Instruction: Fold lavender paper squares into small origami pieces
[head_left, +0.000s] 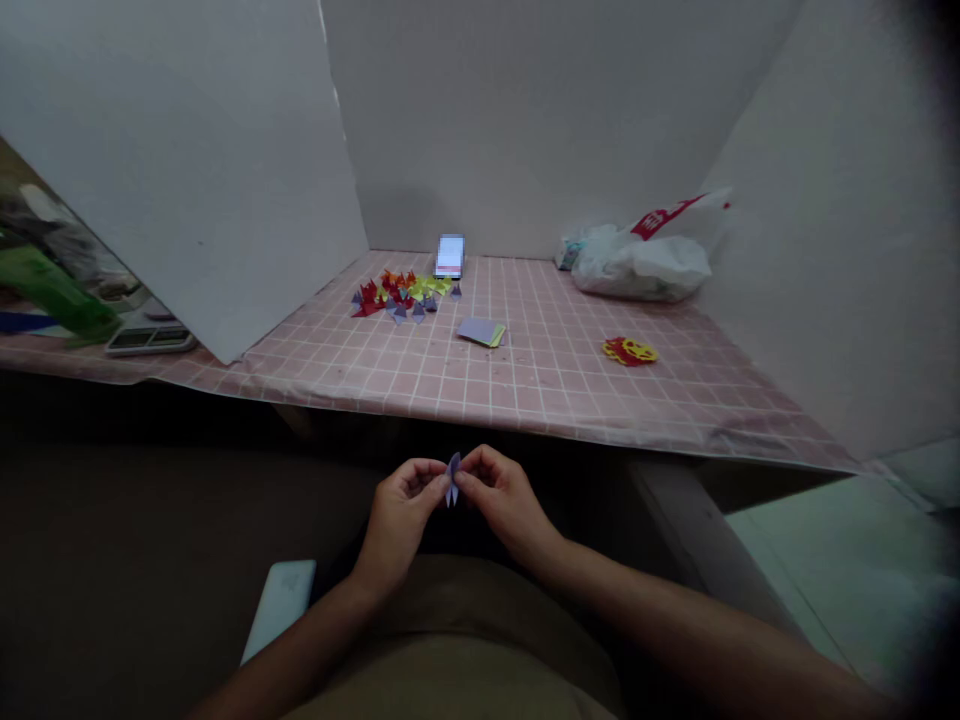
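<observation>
**Small purple fold pinched between both hands, below the table edge**

At lower centre of the frame, the left hand and the right hand meet fingertip to fingertip. Each pinches one side of a folded purple paper piece, fingers drawn narrow around it. The piece is thin and pointed and stands roughly upright over the lap, in front of the table's near edge.

The only container is a white plastic bag at upper right, crumpled and soft-looking. What it holds cannot be made out, and its red print is too blurred to read.

The table wears a pink cloth with a white grid, slightly glossy. At upper centre lies a pile of folded paper pieces — red, orange, yellow and purple, all small and sharp-cornered. Just right of the pile a phone leans against the white board wall, its screen lit but unreadable. Nearer, a short stack of paper squares shows purple on top with yellow-green under it. Well to the right lies a flat red and yellow paper cutout with a lacy outline.
</observation>
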